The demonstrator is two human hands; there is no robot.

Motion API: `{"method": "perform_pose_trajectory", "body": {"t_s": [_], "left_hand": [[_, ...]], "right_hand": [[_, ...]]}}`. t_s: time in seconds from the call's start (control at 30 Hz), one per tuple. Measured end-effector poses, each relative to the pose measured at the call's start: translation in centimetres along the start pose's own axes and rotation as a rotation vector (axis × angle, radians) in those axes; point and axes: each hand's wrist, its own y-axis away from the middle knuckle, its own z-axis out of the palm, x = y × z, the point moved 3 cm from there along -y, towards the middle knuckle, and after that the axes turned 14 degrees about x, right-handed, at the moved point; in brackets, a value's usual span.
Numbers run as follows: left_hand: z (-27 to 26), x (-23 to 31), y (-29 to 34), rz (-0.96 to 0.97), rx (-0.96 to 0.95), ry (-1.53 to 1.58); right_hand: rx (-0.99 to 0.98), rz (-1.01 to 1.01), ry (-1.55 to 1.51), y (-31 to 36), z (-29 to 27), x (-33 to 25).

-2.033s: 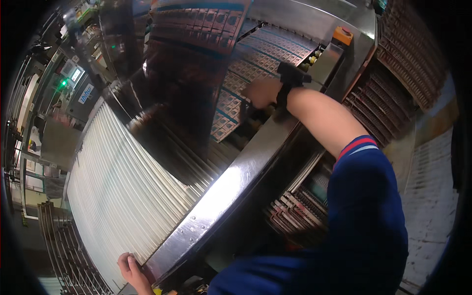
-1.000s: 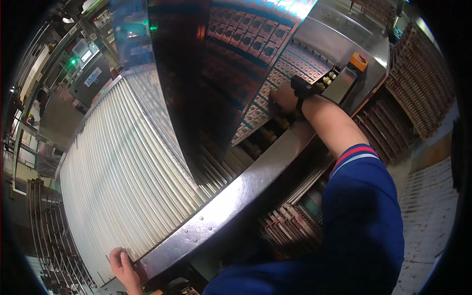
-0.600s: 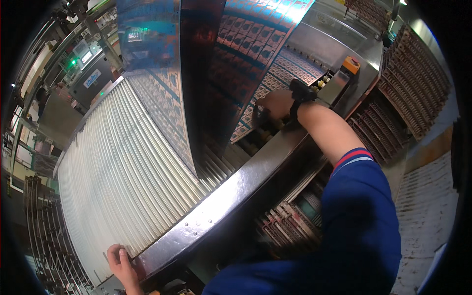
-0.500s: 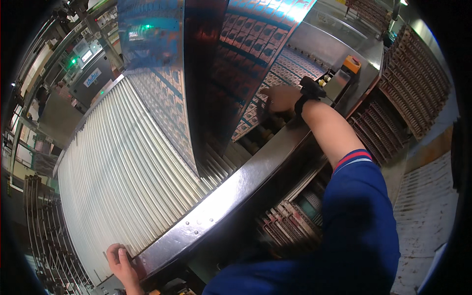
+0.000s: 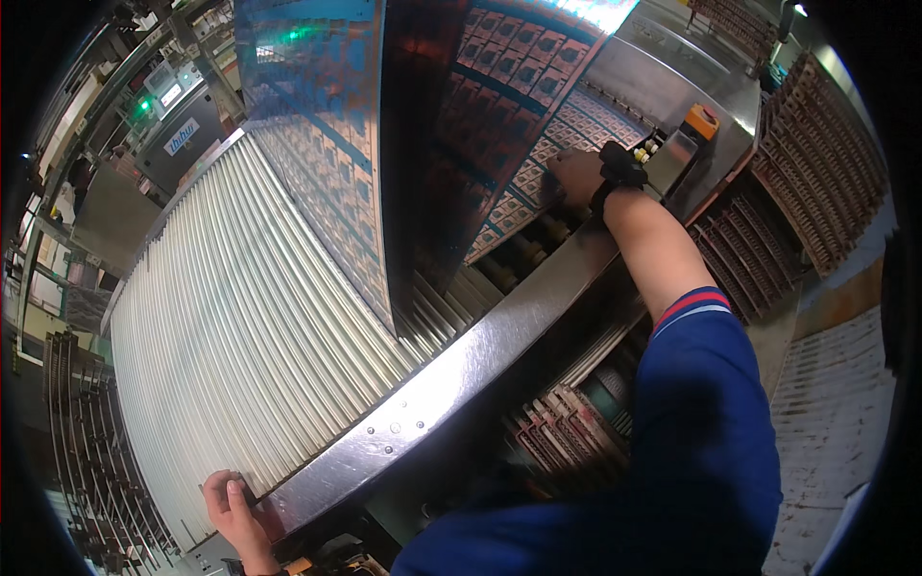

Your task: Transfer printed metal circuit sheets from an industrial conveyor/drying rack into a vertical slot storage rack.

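While left hand (image 5: 232,514) rests loosely curled, thumb apart, at near corner of roller conveyor (image 5: 230,326), our right hand (image 5: 578,178) reaches farther along, over flat copper-and-blue patterned panel (image 5: 526,197) lying just past rollers; whether fingers grip it, we cannot tell. Glossy sheet (image 5: 504,86) stands upright just left. Beyond, we see orange red-buttoned box (image 5: 703,121), grey control cabinet (image 5: 182,125).

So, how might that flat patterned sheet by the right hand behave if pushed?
The sheet probably slides easily, since small yellowish rollers show beside it. It looks thin, so perhaps light for its size. Lying flat, it seems unlikely to tip.
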Motion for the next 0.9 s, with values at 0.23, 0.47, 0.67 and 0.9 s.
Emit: {"method": "perform_pose_trajectory", "body": {"t_s": [0.23, 0.47, 0.67, 0.9], "left_hand": [[-0.2, -0.3, 0.1, -0.010, -0.007, 0.038], [-0.8, -1.2, 0.0, 0.011, -0.009, 0.043], [-0.7, -1.4, 0.0, -0.013, 0.006, 0.083], [-0.7, -0.7, 0.2, -0.028, 0.006, 0.139]], "right_hand": [[0.021, -0.198, 0.079, -0.1, -4.4, -4.1], [-0.119, -0.258, 0.080, -0.2, -5.1, -5.2], [0.047, -0.024, 0.143, -0.3, -3.3, -3.0], [0.268, 0.066, 0.081, -0.2, -6.5, -3.1]]}}
